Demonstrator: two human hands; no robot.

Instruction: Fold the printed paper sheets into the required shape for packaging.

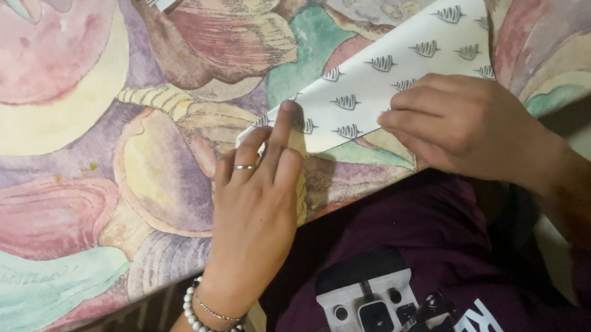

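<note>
Now mid-fold: left hand (257,196) flat, fingertip pinning patterned paper (391,70) on worktop (68,148); right hand (465,125) beside it, fingers curled, pressing crease; next, firm even pressure.

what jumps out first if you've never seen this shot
The loud tablecloth of painted pastel shapes fills the upper view. On its near edge lies a folded white patterned paper, pressed flat by the left hand at its left tip and the right hand on its lower edge.
</note>
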